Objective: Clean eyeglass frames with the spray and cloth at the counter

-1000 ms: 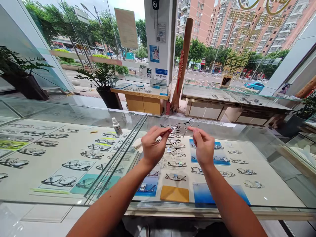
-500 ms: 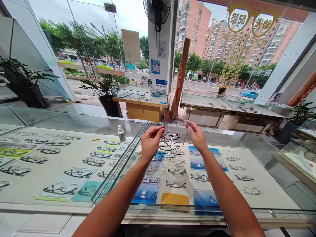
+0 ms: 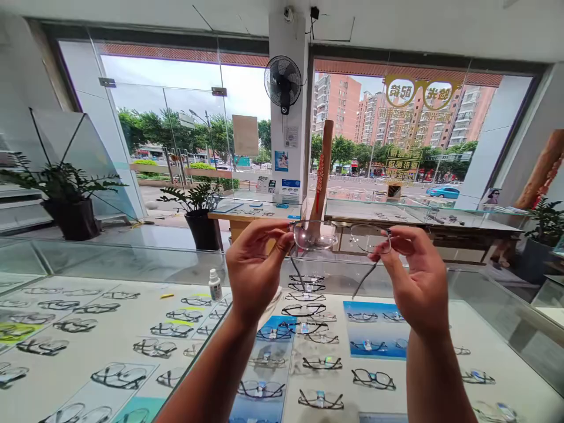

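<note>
A pair of eyeglasses (image 3: 315, 237) with clear lenses is held up above the glass display case, its temples hanging down and away from me. My left hand (image 3: 261, 267) pinches the left end of the frame between thumb and fingers. At the right end, my right hand (image 3: 414, 276) has its thumb and fingers closed on the rim by the hinge. Below the hands, a column of dark-framed glasses (image 3: 304, 309) lies on the case's pale floor. A blue display card (image 3: 376, 329) bearing several frames lies below and beside my right hand.
Glass cases (image 3: 26, 258) with rows of spectacles stretch left and right. A small white bottle (image 3: 214, 285) stands left of my left hand. Beyond are a potted plant (image 3: 202, 220), a wooden post (image 3: 324, 170), a wall fan (image 3: 282, 82) and another counter (image 3: 396, 223) by the windows.
My view has tilted up. Both hands have brought the eyeglasses nearer to me and turned them, so the lenses now face me with both rims visible. My right hand has moved right.
</note>
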`<act>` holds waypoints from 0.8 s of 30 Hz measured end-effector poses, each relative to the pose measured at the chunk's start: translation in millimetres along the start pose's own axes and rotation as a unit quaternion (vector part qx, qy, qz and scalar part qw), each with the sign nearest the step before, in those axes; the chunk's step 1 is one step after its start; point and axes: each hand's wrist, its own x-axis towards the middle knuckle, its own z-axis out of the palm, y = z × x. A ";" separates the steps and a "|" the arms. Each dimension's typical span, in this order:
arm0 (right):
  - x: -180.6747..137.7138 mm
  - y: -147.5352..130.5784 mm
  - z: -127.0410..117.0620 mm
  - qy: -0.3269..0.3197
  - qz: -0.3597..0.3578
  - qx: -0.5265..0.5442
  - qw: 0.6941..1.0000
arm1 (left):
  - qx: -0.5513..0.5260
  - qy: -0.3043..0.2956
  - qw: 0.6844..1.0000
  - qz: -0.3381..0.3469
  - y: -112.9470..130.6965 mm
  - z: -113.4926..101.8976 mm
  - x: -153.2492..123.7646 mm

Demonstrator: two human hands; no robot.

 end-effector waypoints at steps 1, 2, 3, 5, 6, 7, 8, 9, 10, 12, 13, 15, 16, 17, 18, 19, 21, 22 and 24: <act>-1.4 0.5 1.5 -0.003 0.001 -0.003 1.000 | 0.008 -0.001 1.000 0.002 0.0 -0.2 -1.9; -1.9 1.2 3.1 -0.006 0.004 -0.007 1.000 | 0.013 -0.003 1.000 0.002 -0.6 -0.7 -3.4; -1.8 1.9 4.7 -0.008 0.007 -0.011 1.000 | 0.016 -0.003 1.000 0.000 -1.6 -1.2 -4.4; -0.6 3.2 8.6 -0.006 0.010 -0.018 1.000 | 0.018 0.005 1.000 -0.004 -3.6 -2.4 -5.1; -0.1 3.8 10.8 -0.006 0.011 -0.021 1.000 | 0.021 0.011 1.000 -0.005 -4.2 -3.0 -5.2; 0.2 4.5 12.9 -0.006 0.012 -0.024 1.000 | 0.027 0.018 0.999 -0.006 -4.4 -3.5 -5.3; 0.3 5.0 14.8 -0.005 0.014 -0.025 1.000 | 0.036 0.021 0.999 -0.007 -4.2 -4.1 -5.5; 0.2 5.5 16.4 -0.003 0.015 -0.025 1.000 | 0.045 0.022 0.999 -0.009 -3.6 -4.6 -5.7; 0.0 6.0 17.5 0.000 0.014 -0.025 1.000 | 0.052 0.022 0.998 -0.010 -2.7 -5.1 -5.8; -0.5 6.8 18.7 0.004 0.008 -0.024 1.000 | 0.059 0.016 0.998 -0.008 -0.6 -6.0 -5.7; -0.7 7.1 18.8 0.007 0.003 -0.025 1.000 | 0.059 0.011 0.998 -0.006 0.3 -6.4 -5.4; -1.0 8.0 18.5 0.019 -0.007 -0.029 0.999 | 0.057 0.002 0.998 0.000 1.3 -7.1 -4.1; -1.1 8.5 18.3 0.027 -0.011 -0.033 0.999 | 0.057 -0.002 0.998 0.005 1.4 -7.5 -3.2; -1.2 9.1 18.2 0.035 -0.015 -0.036 0.999 | 0.057 -0.005 0.998 0.012 1.2 -7.8 -2.3; -1.2 9.8 18.3 0.042 -0.017 -0.039 0.998 | 0.058 -0.006 0.998 0.020 0.8 -8.0 -1.4; -1.2 10.5 18.4 0.047 -0.019 -0.041 0.998 | 0.058 -0.006 0.998 0.028 0.4 -8.1 -0.6; -1.2 11.3 19.1 0.058 -0.022 -0.043 0.997 | 0.059 -0.004 0.997 0.039 -0.5 -8.3 0.5; -1.1 11.4 19.5 0.063 -0.022 -0.043 0.997 | 0.060 -0.004 0.997 0.041 -0.9 -8.4 0.7; -1.0 10.5 20.7 0.073 -0.021 -0.041 0.996 | 0.062 -0.003 0.997 0.034 -1.4 -8.5 0.6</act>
